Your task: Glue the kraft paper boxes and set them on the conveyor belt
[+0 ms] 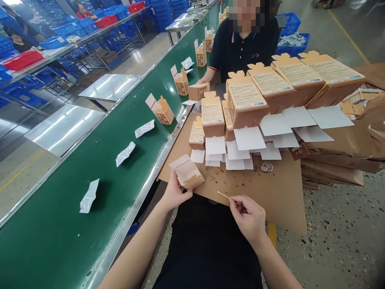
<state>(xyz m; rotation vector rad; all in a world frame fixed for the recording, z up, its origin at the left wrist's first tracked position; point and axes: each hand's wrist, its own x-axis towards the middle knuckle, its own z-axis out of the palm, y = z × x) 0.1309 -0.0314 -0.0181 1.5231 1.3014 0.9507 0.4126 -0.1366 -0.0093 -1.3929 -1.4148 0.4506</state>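
Note:
My left hand (174, 192) is closed round a small tan carton (188, 172) with its white flap open, held just above the near edge of a brown cardboard sheet (270, 192). My right hand (248, 216) pinches a thin pale stick (223, 195) that points left toward the carton. Rows of flat-folded tan cartons (246, 100) with white flaps lie overlapped on the cardboard beyond my hands. A small clear ring (266, 167) lies on the sheet near them.
A green conveyor belt (60, 237) runs along my left, carrying clear plastic pouches (89, 196) and upright open cartons (163, 110). A person in a dark shirt (240, 48) sits opposite, holding a carton. Blue crates and metal tables stand beyond the belt.

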